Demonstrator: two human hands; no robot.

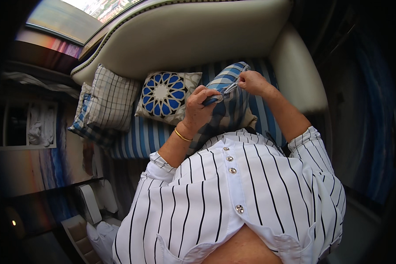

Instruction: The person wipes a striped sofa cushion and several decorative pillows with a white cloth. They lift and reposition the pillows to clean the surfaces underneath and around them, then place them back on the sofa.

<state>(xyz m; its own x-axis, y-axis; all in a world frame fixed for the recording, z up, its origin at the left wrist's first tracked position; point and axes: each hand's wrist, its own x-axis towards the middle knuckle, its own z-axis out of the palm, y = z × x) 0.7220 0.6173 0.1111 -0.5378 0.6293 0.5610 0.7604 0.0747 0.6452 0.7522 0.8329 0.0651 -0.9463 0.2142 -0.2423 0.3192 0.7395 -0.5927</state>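
Observation:
Between both hands is a blue-and-white checked cushion (229, 77), its edge turned up over the striped seat. My left hand (199, 104), with a gold bangle (182, 134) at the wrist, grips the cushion's near corner between thumb and fingers. My right hand (251, 82) pinches the pale edge of the cloth at the far side. Some whitish strands or folds (231, 87) stretch between the two hands; which they are, I cannot tell. Left of my left hand lies a cushion with a blue star pattern (161, 94).
A cream sofa backrest (198, 33) curves behind the blue striped seat (142, 137), with an armrest (297, 69) at the right. A pale checked cushion (110, 99) leans on another at the left. White chairs (90, 204) stand at the lower left, and a window (109, 10) is at the upper left.

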